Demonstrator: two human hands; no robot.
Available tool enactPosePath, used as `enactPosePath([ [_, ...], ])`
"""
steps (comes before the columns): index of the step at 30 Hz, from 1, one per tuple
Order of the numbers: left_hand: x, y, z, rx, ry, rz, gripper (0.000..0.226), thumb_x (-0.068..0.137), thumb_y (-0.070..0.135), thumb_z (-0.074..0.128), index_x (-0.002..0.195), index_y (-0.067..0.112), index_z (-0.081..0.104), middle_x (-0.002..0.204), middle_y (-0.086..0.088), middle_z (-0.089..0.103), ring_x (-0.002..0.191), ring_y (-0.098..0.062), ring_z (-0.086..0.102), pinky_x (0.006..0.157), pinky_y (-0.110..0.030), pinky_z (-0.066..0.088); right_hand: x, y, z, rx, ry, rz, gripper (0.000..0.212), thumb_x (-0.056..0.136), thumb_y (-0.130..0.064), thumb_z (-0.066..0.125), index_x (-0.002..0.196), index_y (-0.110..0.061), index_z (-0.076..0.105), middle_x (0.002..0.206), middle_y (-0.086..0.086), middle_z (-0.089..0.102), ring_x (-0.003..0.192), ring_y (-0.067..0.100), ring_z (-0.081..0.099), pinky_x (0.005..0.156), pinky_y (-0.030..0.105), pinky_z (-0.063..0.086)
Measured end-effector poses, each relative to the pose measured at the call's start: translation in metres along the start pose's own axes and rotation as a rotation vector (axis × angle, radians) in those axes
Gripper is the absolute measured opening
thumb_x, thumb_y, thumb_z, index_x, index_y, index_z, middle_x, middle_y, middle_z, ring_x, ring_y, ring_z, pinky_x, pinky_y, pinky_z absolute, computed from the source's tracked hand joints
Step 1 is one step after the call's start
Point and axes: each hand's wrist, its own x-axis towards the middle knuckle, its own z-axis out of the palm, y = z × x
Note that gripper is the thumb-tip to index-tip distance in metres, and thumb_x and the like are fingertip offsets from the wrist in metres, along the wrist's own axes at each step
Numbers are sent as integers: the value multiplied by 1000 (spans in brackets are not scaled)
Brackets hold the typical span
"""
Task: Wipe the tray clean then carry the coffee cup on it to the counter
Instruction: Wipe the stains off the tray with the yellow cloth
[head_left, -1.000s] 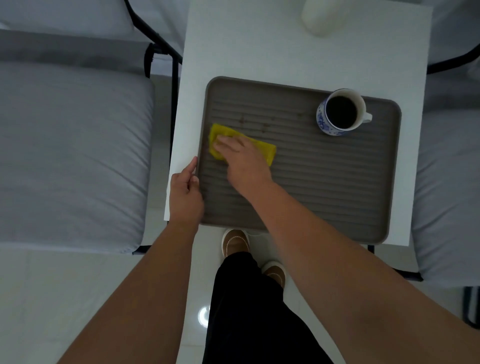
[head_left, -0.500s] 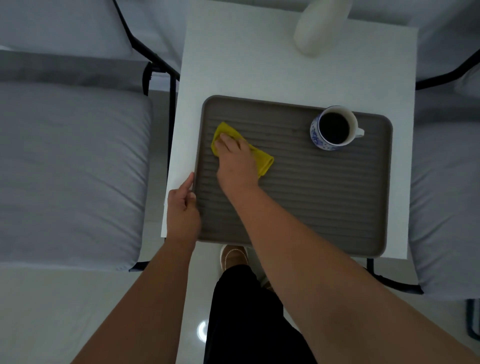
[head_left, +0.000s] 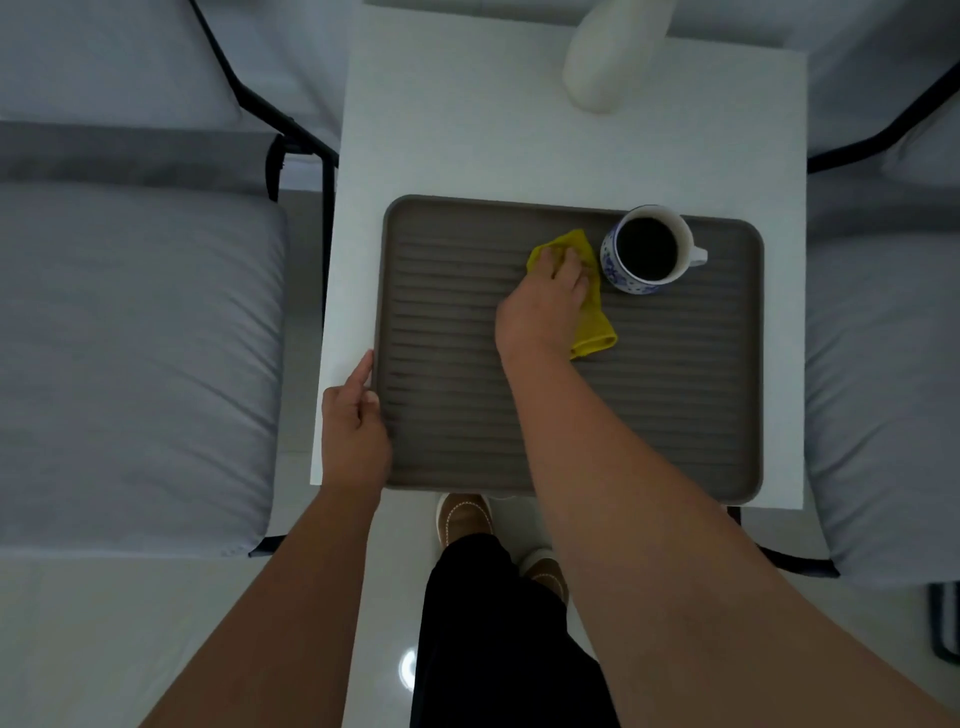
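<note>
A grey-brown ribbed tray (head_left: 675, 405) lies on a small white table (head_left: 467, 135). At its far right stands a blue-and-white coffee cup (head_left: 647, 250), full of dark coffee, handle to the right. My right hand (head_left: 543, 306) presses a yellow cloth (head_left: 592, 322) flat on the tray just left of the cup, nearly touching it. My left hand (head_left: 353, 421) grips the tray's near left edge, thumb on the rim.
A white vase-like object (head_left: 608, 57) stands at the table's far edge. Grey cushioned chairs with black frames flank the table, one on the left (head_left: 130, 338) and one on the right (head_left: 883, 389). My legs and brown shoes (head_left: 465, 517) show below the table.
My right hand has swept the yellow cloth from the tray's far left across to the right, up beside the cup. The small spots seen earlier on the tray no longer show. My left hand stays put.
</note>
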Motion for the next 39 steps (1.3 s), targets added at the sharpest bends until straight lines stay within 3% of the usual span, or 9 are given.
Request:
enactPosePath([
  [6,0,0,0,2,12,17,47,102,5,34,142,26,48,105,-6,42,76,18,46,69,7,32,-17,-23,6,8,-91,-240,56,87,-9,48,141,-9,34,153,18,19,137,36,21,115,38,18],
  [9,0,1,0,10,8,9,47,103,6,34,142,28,48,106,-5,43,82,10,47,72,8,31,-8,-5,-2,59,-49,-68,54,82,-10,53,135,-17,43,151,17,18,128,37,29,108,38,31],
  [13,1,1,0,8,7,2,47,103,7,33,143,28,47,108,-5,43,79,22,44,69,10,29,-2,1,-11,-39,-42,47,56,83,-15,52,137,-15,37,149,20,18,121,38,31,107,41,29],
  [19,0,2,-1,2,2,24,47,103,6,34,142,27,47,106,-5,42,80,1,48,69,4,35,-28,-28,10,-128,-112,-358,56,87,-14,47,142,-15,34,154,12,21,123,36,33,107,37,25],
  [22,-1,3,-1,0,3,46,47,102,4,33,143,23,47,106,-6,42,87,-6,48,90,-13,43,-39,-36,22,-142,-201,-611,57,87,-9,45,143,-13,35,155,10,24,130,38,30,109,40,24],
  [25,-3,4,-1,-6,11,34,47,102,5,34,142,24,48,106,-4,43,92,-9,49,100,-29,43,-27,-10,15,-90,-158,-780,55,76,1,50,130,-12,55,142,13,48,113,45,49,92,47,47],
  [29,-3,3,0,6,21,10,46,103,8,34,142,28,47,104,-1,43,82,-4,48,94,-33,47,-11,59,-4,-105,35,-548,60,70,-10,32,122,-12,61,133,15,56,103,45,57,90,46,48],
  [34,-2,1,0,23,2,17,47,103,8,34,144,29,44,106,-2,42,80,-4,48,92,-26,45,-22,38,-5,-86,9,-250,58,78,-4,50,135,-12,48,149,12,37,123,43,39,106,41,30],
  [39,-1,1,-1,0,4,32,48,102,5,33,143,26,46,105,-4,41,80,-2,48,78,0,37,-51,-26,25,-95,-115,-606,51,80,-11,37,127,-11,57,140,13,50,115,46,48,91,49,47],
])
